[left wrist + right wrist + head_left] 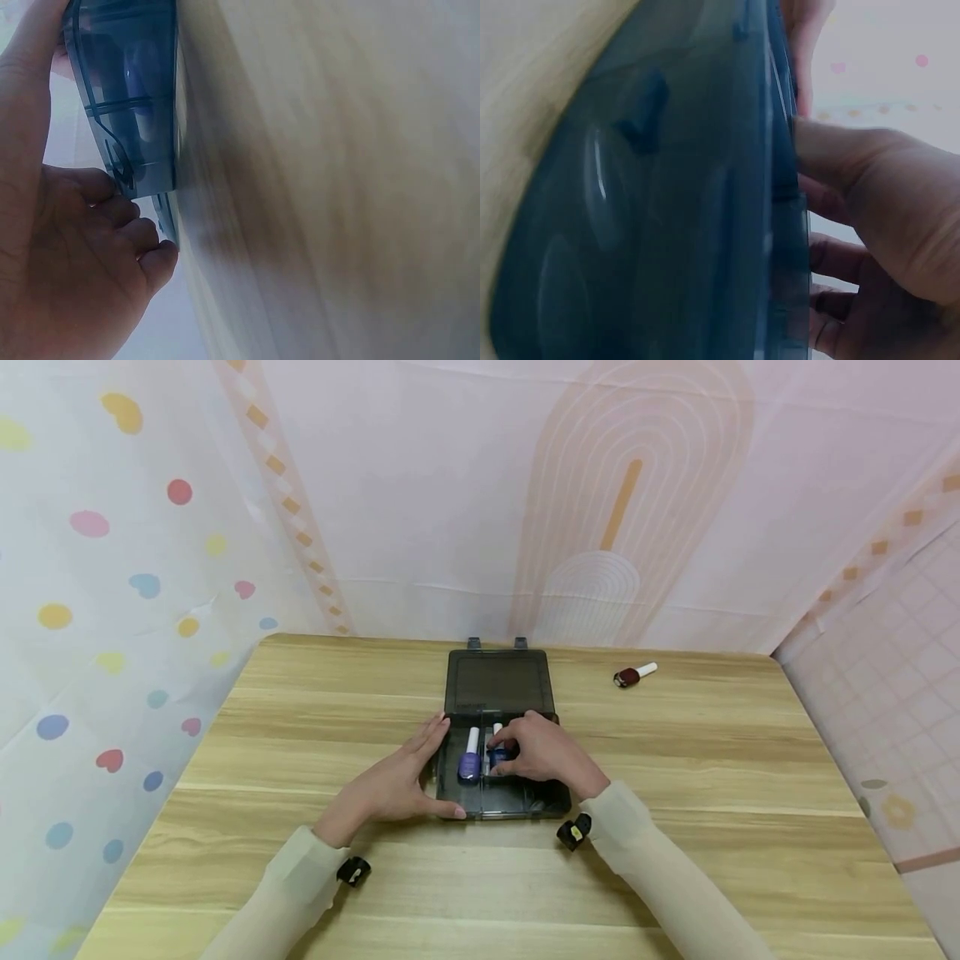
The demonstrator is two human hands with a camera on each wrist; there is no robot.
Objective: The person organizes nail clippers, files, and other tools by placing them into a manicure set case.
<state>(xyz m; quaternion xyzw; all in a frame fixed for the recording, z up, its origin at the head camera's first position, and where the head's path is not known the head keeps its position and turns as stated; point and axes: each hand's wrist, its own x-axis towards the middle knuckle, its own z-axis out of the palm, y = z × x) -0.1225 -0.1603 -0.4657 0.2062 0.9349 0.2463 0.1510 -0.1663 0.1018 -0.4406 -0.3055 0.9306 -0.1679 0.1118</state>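
Note:
A dark translucent plastic box (pixel 525 793) with compartments lies on the table, its lid (pixel 501 682) folded back. My left hand (pixel 393 783) spans the box's left side, fingers extended along it and thumb at the front edge; the left wrist view shows the hand (pixel 90 240) against the box's wall (pixel 139 90). My right hand (pixel 543 750) reaches into the box and pinches a dark blue nail polish bottle (pixel 498 756) with a white cap. Left of it, a purple nail polish bottle (pixel 470 764) lies in another compartment. In the right wrist view, the box wall (pixel 652 195) hides the bottles' details.
A dark red nail polish bottle (pixel 628 676) with a white cap lies on the wooden table (pixel 712 827) at the back right. A patterned cloth (pixel 420 485) hangs behind the table. Black wrist cameras (pixel 353 871) sit at both sleeves.

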